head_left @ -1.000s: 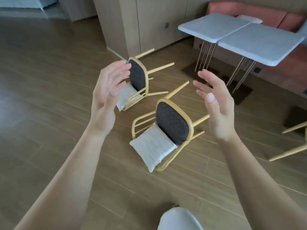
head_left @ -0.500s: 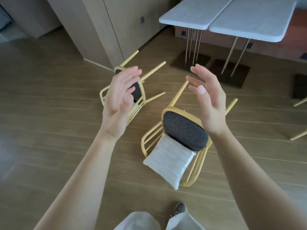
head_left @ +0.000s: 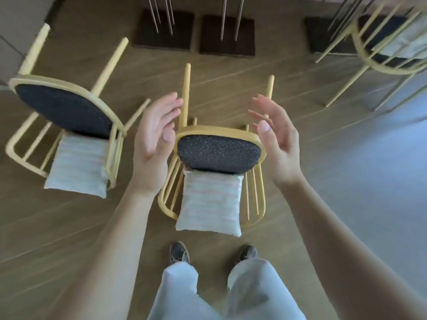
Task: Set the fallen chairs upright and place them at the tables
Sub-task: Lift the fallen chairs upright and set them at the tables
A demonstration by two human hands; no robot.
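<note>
Where fallen chair [head_left: 219, 153] lies, hands [head_left: 152, 139] [head_left: 280, 148] flank its seat.

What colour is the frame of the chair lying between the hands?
The chair frame is pale yellow, seen in the head view.

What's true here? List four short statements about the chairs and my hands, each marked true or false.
1. The yellow-framed chair with the dark speckled seat lies tipped over on the wooden floor. True.
2. The left hand grips a chair leg. False: it is open, holding nothing.
3. The right hand is open. True.
4. Only one chair has fallen. False: a second yellow chair lies further left.
</note>
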